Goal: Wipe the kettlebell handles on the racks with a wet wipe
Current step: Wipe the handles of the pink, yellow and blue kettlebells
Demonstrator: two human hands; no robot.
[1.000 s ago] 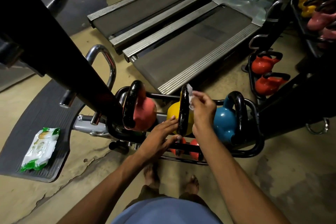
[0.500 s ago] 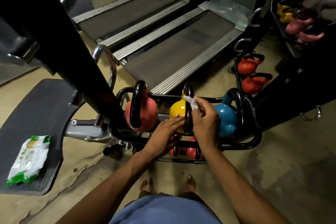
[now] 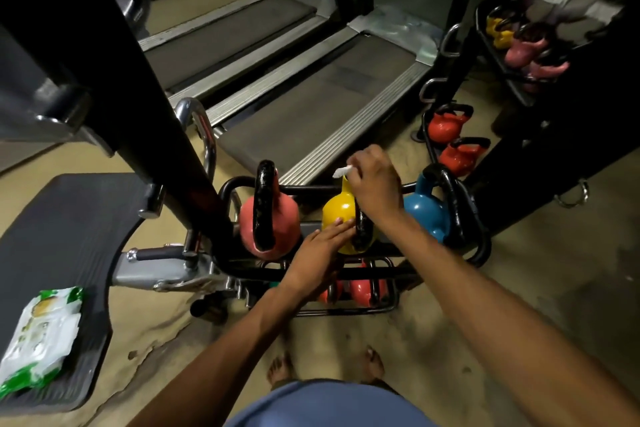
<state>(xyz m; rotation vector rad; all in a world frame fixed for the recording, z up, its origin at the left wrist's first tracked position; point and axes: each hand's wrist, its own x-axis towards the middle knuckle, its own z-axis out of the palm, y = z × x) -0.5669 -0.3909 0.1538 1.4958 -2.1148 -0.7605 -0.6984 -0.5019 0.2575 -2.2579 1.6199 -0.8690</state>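
Observation:
A low black rack (image 3: 483,246) carries a pink kettlebell (image 3: 282,218), a yellow kettlebell (image 3: 337,210) and a blue kettlebell (image 3: 424,213), each with a black handle. My right hand (image 3: 375,184) is closed around the top of the yellow kettlebell's handle (image 3: 362,232), pinching a white wet wipe (image 3: 342,170) that sticks out to the left. Lower down, my left hand (image 3: 317,258) rests flat against the yellow kettlebell's near side, fingers on its body. Small red kettlebells (image 3: 362,289) sit on the shelf below.
A green-and-white wet wipe pack (image 3: 40,336) lies on a dark mat (image 3: 59,243) at left. A thick black machine post (image 3: 138,90) leans over the rack's left end. Two treadmills (image 3: 311,107) lie behind. More kettlebells (image 3: 450,139) sit on racks at right. My bare feet stand below.
My right hand has slid with the wipe up to the top of the yellow kettlebell's handle. My left hand stays against the yellow bell. The view has shifted closer.

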